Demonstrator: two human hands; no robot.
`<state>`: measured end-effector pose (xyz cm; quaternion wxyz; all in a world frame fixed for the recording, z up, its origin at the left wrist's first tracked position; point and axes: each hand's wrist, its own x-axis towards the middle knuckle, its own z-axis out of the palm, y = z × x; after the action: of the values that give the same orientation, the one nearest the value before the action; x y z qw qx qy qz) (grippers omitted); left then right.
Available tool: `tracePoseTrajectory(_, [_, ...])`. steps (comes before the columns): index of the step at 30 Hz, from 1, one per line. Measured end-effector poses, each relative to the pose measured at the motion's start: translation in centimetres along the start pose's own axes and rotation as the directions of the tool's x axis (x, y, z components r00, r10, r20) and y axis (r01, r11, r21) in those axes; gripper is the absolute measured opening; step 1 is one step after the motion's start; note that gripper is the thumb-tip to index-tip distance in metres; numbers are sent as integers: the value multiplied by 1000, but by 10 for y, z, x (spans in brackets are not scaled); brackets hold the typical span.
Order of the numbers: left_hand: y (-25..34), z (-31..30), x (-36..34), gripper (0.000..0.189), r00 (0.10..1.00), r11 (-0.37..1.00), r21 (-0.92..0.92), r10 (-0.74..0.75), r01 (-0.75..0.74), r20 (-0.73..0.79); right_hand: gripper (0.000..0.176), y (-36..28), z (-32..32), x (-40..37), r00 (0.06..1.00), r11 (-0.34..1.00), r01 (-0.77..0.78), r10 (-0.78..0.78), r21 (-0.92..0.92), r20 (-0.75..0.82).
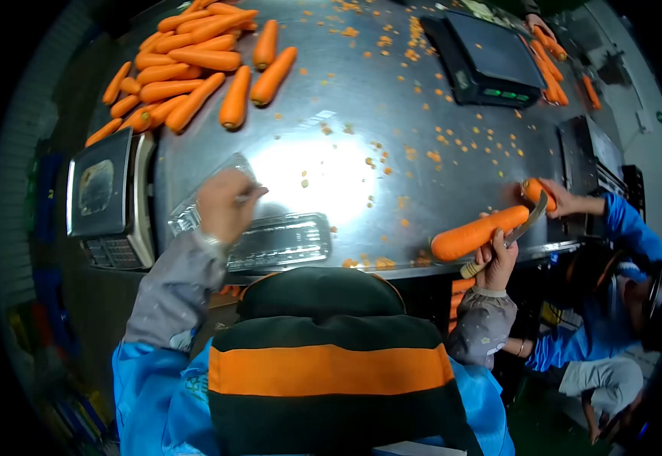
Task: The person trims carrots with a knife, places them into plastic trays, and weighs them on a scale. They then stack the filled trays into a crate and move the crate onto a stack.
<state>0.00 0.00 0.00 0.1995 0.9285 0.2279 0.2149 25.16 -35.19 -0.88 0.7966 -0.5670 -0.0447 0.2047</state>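
Note:
My left hand is above the clear plastic trays, fingers curled together and slightly blurred. What it pinches, if anything, I cannot make out. One clear plastic tray lies at the front table edge, and another clear plastic piece shows partly beneath that hand. On the right, my right hand is closed around a knife with a curved blade and pale handle. A large carrot rests against the same hand's fingers. Beyond the blade, a co-worker's hand grips another carrot.
Many carrots are piled at the back left of the metal table. A scale stands at left, another scale at back right. Orange scraps litter the surface. A co-worker in blue is close on the right.

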Motion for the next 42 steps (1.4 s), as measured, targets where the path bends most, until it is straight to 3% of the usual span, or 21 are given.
tracePoseTrajectory(2, [25, 45, 21, 16, 970, 965, -104, 243, -240, 16, 40, -12, 17, -5, 997, 997, 69, -69, 20, -34])
tracePoseTrajectory(4, [91, 129, 35, 10, 908, 898, -142, 419, -417, -16, 34, -42, -12, 13, 991, 978, 129, -123, -166, 50])
tracePoseTrajectory(7, [133, 203, 33, 8, 774, 830, -113, 552, -546, 311, 35, -53, -3, 26, 993, 829, 83, -22, -553, 116])
tracePoseTrajectory(8, [142, 223, 30, 14, 728, 851, -74, 487, -520, 483, 37, -42, -2, 36, 978, 778, 177, -70, -602, 198])
tracePoseTrajectory(9, [147, 226, 27, 19, 732, 856, -158, 506, -493, 457, 39, -31, 1, 46, 954, 717, 269, -104, -643, 282])
tracePoseTrajectory(11, [150, 227, 19, 30, 742, 844, -313, 534, -436, 405, 43, -27, 19, 58, 880, 459, 459, -119, -761, 459])
tracePoseTrajectory(12, [147, 226, 19, 40, 743, 840, -308, 541, -448, 395, 42, -21, 19, 66, 877, 402, 462, -71, -791, 476])
tracePoseTrajectory(16, [124, 211, 21, 34, 832, 827, -380, 513, -414, 210, 33, 21, 12, 82, 873, -66, 480, 138, -875, 469])
tracePoseTrajectory(18, [104, 200, 26, 33, 895, 882, -348, 399, -316, 199, 36, 41, -7, 84, 882, -134, 461, 175, -877, 437])
tracePoseTrajectory(20, [73, 177, 57, 36, 968, 965, -184, 211, -185, 136, 41, 51, -26, 84, 921, -160, 380, 159, -911, 356])
tracePoseTrajectory(25, [-35, 146, 138, 54, 975, 940, 261, -222, 219, -15, 42, 42, -70, 91, 920, -70, 382, -66, -921, 387])
tracePoseTrajectory(27, [-61, 132, 161, 62, 925, 853, 405, -377, 328, 43, 36, 24, -53, 80, 921, 128, 380, -141, -916, 362])
tracePoseTrajectory(31, [-106, 140, 184, 75, 842, 798, 392, -531, 457, 100, 26, 32, -66, 57, 954, 396, 296, -161, -869, 252])
tracePoseTrajectory(32, [-112, 142, 192, 79, 771, 771, 376, -607, 513, 192, 24, 31, -64, 51, 966, 411, 258, -139, -875, 219])
tracePoseTrajectory(35, [-108, 129, 200, 76, 704, 764, 296, -644, 574, 298, 15, 34, -35, 33, 970, 409, 242, -119, -880, 211])
tracePoseTrajectory(36, [-119, 135, 193, 65, 695, 752, 108, -647, 650, 314, 14, 37, -29, 30, 968, 420, 249, -111, -873, 223])
tracePoseTrajectory(37, [-126, 136, 179, 62, 631, 586, -281, -564, 760, 532, 14, 40, -22, 27, 967, 433, 254, -101, -865, 234])
tracePoseTrajectory(38, [-129, 137, 160, 58, 605, 250, -552, -389, 795, 695, 18, 42, -14, 25, 951, 430, 309, -123, -848, 285])
tracePoseTrajectory(39, [-104, 118, 139, 59, 620, 112, -615, -264, 780, 738, 19, 45, -6, 25, 944, 444, 327, -128, -834, 302])
tracePoseTrajectory(40, [-81, 109, 112, 67, 705, -111, -711, -98, 694, 703, 20, 47, 1, 24, 938, 457, 345, -133, -820, 321])
tracePoseTrajectory(42, [-33, 89, 77, 79, 676, -273, -643, 41, 716, 736, 24, 45, 20, 22, 938, 494, 335, -95, -802, 334])
